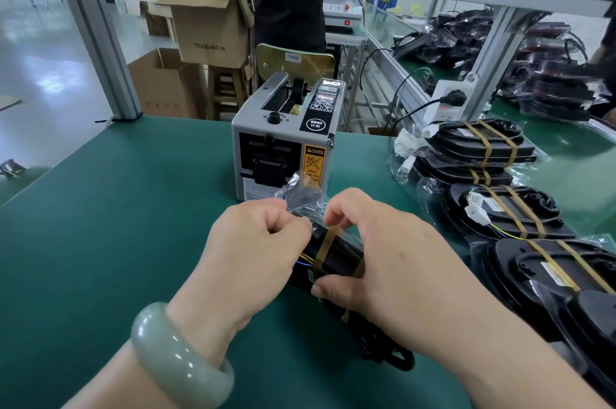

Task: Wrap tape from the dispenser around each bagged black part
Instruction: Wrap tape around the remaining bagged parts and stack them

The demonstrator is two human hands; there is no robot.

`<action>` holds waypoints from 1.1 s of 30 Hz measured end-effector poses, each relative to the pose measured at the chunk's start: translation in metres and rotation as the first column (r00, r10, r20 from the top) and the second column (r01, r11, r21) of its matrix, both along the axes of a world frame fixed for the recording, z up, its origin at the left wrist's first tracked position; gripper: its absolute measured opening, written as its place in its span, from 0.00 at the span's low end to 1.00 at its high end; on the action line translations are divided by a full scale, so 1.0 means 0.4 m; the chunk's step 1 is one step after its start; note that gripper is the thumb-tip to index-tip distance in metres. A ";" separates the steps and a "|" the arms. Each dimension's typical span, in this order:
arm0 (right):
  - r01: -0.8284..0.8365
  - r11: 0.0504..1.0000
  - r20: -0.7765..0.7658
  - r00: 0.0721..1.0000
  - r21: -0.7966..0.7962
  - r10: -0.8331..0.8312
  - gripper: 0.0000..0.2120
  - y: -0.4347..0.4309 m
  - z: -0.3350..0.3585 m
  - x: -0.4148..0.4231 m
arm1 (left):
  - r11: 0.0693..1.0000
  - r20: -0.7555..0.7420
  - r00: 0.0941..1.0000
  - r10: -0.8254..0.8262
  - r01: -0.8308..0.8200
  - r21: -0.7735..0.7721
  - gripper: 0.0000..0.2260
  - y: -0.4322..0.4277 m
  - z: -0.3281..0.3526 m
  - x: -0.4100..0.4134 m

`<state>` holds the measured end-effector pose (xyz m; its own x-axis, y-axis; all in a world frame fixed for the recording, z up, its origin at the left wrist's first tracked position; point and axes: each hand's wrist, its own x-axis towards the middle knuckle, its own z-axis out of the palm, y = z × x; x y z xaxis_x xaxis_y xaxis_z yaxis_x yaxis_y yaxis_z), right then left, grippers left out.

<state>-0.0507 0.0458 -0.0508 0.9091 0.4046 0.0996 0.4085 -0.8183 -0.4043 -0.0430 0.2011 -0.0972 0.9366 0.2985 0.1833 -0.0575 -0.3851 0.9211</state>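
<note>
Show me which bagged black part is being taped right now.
The bagged part just before the tape dispenser, gripped by the left hand and right hand, a tape strip across it. The taped parts at right lie untouched.

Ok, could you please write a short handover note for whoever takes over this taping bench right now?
Left hand: grips the bagged black part near its bag end, over the green mat.
Right hand: finger and thumb hold the tape strip around that part.
Dispenser: stands just behind the hands.
Done: taped parts lie at the right, two bands each.
Left: press this band closed and check that the part has two. The heap at the back right may need tape; I cannot tell.
</note>
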 end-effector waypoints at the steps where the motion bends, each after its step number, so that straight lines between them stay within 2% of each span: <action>1: 0.000 1.000 -0.001 1.000 0.003 0.000 0.28 0.000 0.000 0.000 | 0.999 0.013 1.000 0.026 -0.026 0.023 0.14 -0.003 0.002 0.001; 16: -0.024 1.000 0.006 1.000 -0.006 0.024 0.26 -0.002 -0.004 0.005 | 0.988 0.048 0.993 0.110 -0.115 0.103 0.13 -0.016 -0.005 0.001; 23: -0.023 1.000 -0.010 1.000 0.007 0.023 0.28 -0.002 -0.002 0.003 | 0.994 -0.026 0.997 0.077 -0.079 -0.070 0.15 -0.014 -0.009 0.004; 33: -0.023 1.000 0.002 1.000 -0.009 0.023 0.27 0.001 0.001 0.002 | 0.991 0.013 0.991 0.131 -0.131 0.027 0.12 -0.029 -0.009 0.007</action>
